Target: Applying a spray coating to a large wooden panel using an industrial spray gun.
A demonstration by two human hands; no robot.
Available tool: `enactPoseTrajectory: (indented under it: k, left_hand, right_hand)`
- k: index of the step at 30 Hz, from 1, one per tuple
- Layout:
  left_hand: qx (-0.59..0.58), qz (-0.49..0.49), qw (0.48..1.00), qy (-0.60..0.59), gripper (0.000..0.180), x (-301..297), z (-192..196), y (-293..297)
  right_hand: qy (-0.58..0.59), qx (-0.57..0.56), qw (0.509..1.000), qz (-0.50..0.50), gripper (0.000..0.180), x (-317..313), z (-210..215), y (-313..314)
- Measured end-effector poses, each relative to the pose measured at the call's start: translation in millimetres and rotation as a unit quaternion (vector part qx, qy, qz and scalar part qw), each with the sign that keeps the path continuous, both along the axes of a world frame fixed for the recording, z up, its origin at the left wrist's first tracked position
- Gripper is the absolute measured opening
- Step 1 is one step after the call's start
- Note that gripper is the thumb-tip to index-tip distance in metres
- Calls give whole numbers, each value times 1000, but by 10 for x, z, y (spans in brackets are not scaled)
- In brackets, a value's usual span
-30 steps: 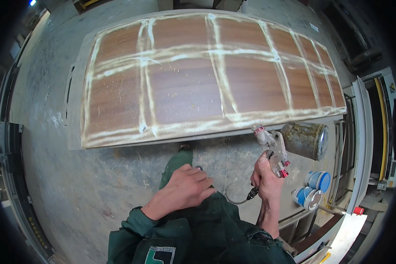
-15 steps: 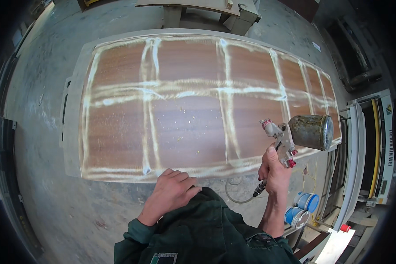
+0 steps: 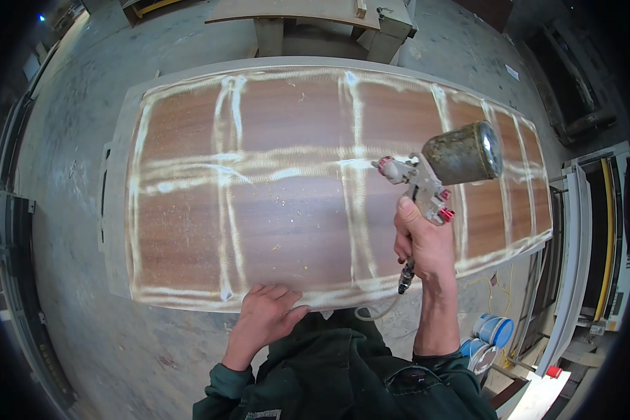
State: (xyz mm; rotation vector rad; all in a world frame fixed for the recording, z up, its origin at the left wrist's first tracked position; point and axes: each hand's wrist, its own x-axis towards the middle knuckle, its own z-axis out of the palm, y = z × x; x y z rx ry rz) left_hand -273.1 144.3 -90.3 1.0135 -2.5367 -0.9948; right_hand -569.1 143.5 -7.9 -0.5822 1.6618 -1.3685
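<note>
My right hand (image 3: 425,241) is closed around the handle of a spray gun (image 3: 421,183), held above the right half of a large brown wood-grain panel (image 3: 294,231). The gun's nozzle points left, and its stained metal cup (image 3: 462,152) tilts up to the right. A hose (image 3: 385,311) runs from the fitting below the grip. Pale, whitish bands cross the panel in a grid and follow its edges. My left hand (image 3: 266,316) is at the panel's near edge, fingers loosely bent and thumb apart, holding nothing visible. Small light flecks (image 3: 281,203) are scattered over the panel's middle.
Beyond the panel stands a workbench (image 3: 294,10) with a wood block (image 3: 360,8) on it. Two blue-and-white buckets (image 3: 493,329) are on the floor at lower right, near a yellow cord (image 3: 507,294). Metal frames and machinery (image 3: 595,231) line the right side.
The spray gun has moved left and farther over the panel with my right hand. My left hand has shifted slightly down in view, its thumb now further out. The view has shifted a little.
</note>
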Motion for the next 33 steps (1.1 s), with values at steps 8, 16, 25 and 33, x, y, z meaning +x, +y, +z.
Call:
enactPoseTrajectory:
  k: [8,16,25,33]
  left_hand:
    - [10,47,999,-15,26,-936,-56,217]
    - [68,13,997,-30,29,-2169,-19,633]
    - [48,27,994,-96,34,-2619,185,927]
    - [22,-39,995,-94,34,-2693,116,1098]
  right_hand:
    - [55,34,992,-105,32,-1413,-148,700]
    - [107,57,982,-148,31,-2609,-139,1345]
    - [37,42,998,-27,31,-2905,-243,2000]
    - [40,149,977,-149,21,-2711,-281,2827]
